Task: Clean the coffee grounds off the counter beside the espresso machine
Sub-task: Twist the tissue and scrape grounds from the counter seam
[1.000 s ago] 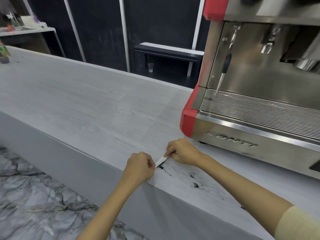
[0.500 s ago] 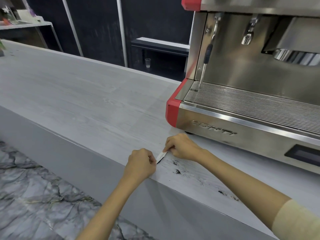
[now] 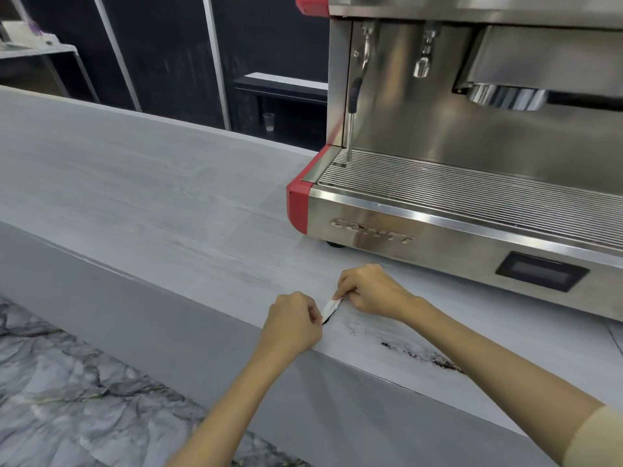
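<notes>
Dark coffee grounds (image 3: 421, 355) lie smeared along the front edge of the pale grey counter (image 3: 151, 203), in front of the steel and red espresso machine (image 3: 438, 210). My left hand (image 3: 291, 323) and my right hand (image 3: 371, 291) both pinch a small white strip (image 3: 329, 307), like a folded paper or card, held on edge against the counter. A small dark heap of grounds sits at the strip's lower end, by the counter edge. My right forearm covers part of the grounds.
The machine's steam wand (image 3: 352, 106) hangs over its drip grate (image 3: 472, 187). A marbled floor (image 3: 67, 399) lies below the counter front. A small plastic cup (image 3: 268, 122) stands on a dark shelf behind the counter.
Both hands, holding the strip, have kept their pose at the counter edge. The camera has shifted, so the machine sits more to the left. The smear near the strip looks thinner.
</notes>
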### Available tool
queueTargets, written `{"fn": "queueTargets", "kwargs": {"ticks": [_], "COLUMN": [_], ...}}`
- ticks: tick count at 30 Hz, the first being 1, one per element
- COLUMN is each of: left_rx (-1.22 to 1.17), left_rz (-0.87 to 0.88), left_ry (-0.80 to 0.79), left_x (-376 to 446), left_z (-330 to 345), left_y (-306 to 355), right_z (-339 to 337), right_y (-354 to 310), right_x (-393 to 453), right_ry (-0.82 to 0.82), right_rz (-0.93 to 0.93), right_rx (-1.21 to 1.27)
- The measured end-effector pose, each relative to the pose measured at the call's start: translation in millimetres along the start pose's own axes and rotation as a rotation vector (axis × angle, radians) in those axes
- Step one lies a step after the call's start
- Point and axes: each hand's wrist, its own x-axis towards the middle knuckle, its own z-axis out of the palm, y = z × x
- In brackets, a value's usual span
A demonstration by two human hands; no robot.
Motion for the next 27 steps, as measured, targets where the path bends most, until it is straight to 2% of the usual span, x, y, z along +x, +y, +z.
{"fn": "queueTargets", "kwargs": {"ticks": [5,11,14,16,21,27], "left_rx": [0.014,0.100,0.137,0.145,0.128,0.145], "left_rz": [0.029,0.153,0.232,0.253,0.201,0.166], "left_ry": [-0.048,-0.118,-0.115,-0.081,-0.035,-0.125], "left_x": [-9,-19,-19,-14,7,21], "left_z": [16,30,26,16,-9,-11], "left_y": [19,43,49,52,46,24], "right_z": [-5,-11,-19,-27,-49,-30], "right_y": [13,25,25,24,17,9], "right_x": [-35,-70,-79,-78,-56,-34], "right_ry": [0.023,0.020,-0.026,0.001,0.004,-0.091], "right_rz": [0.043,0.110,0.139,0.173,0.223,0.230], "right_rx": [0.000,0.005,-0.014,0.040,0.207,0.208]}}
